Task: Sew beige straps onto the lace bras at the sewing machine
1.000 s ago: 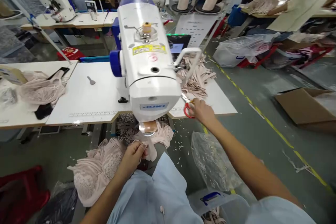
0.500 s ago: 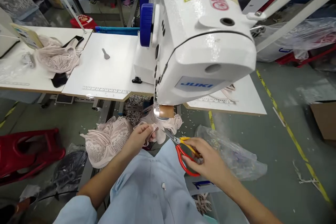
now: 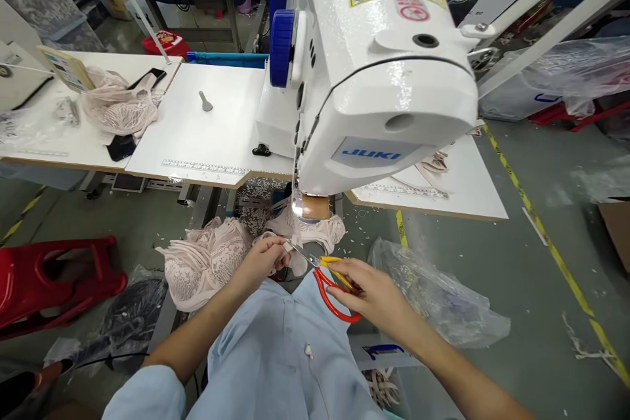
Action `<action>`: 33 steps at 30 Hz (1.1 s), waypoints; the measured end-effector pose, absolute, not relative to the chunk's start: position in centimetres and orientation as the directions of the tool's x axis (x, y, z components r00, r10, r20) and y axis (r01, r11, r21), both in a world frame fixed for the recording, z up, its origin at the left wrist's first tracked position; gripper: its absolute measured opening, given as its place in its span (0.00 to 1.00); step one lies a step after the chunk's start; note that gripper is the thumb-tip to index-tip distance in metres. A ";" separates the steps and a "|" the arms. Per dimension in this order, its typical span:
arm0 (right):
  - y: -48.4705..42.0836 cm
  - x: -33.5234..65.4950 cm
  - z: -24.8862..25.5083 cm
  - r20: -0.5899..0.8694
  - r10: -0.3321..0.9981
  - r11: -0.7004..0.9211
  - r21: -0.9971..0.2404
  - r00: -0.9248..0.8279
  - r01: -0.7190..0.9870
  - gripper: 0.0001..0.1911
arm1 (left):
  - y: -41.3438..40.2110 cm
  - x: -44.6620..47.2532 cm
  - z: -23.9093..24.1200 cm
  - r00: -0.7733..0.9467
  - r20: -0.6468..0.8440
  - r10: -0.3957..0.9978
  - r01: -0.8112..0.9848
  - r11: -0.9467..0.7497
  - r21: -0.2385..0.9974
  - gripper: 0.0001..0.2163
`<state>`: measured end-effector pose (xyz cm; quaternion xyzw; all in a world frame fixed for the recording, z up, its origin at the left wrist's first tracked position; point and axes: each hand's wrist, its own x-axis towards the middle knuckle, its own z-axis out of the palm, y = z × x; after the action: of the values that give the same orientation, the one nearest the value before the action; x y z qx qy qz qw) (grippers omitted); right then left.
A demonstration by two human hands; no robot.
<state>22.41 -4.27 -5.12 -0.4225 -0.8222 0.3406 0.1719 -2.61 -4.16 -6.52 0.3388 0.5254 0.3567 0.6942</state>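
Observation:
My right hand [image 3: 361, 285] grips a pair of scissors [image 3: 329, 283] with one red and one yellow handle. Their blades point left and reach the fingertips of my left hand [image 3: 266, 259]. That hand is closed in a pinch on a piece of pale pink bra fabric [image 3: 289, 247]; its exact part is too small to tell. Left of it lies a heap of pale pink lace bras [image 3: 207, 262]. More bra fabric [image 3: 322, 231] rests under the needle end of the white sewing machine [image 3: 394, 105], just beyond my hands.
White tabletops [image 3: 216, 125] flank the machine, with a grey key-shaped piece [image 3: 205, 102] on the left one. A red stool [image 3: 59, 282] stands at left. Clear plastic bags [image 3: 438, 295] lie on the floor at right, near yellow-striped tape [image 3: 541, 230].
My right hand has brought the scissors left, so the blades now meet the fabric at my left fingertips. My left hand keeps its pinch. The whole view has shifted slightly.

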 end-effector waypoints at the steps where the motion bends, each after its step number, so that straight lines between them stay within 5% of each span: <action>1: -4.4 22.6 -5.1 0.010 0.814 0.415 -0.710 -0.581 0.569 0.13 | -4.2 -2.7 -6.3 0.199 -0.490 0.848 -0.148 0.521 0.841 0.08; 14: -5.3 23.4 -5.8 -0.119 0.866 0.193 -0.816 -0.486 0.544 0.22 | -4.4 -2.9 -6.5 0.141 -0.451 0.881 -0.245 0.472 0.847 0.18; 33: -3.7 20.5 -7.3 -0.200 0.869 0.082 -0.844 -0.452 0.531 0.15 | -4.4 -2.7 -6.7 0.018 -0.352 0.936 0.006 0.352 0.936 0.16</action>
<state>20.52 -3.75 -7.25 -0.4909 -0.7128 0.4670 0.1811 -2.69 -4.40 -6.75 0.4077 0.5775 0.3970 0.5854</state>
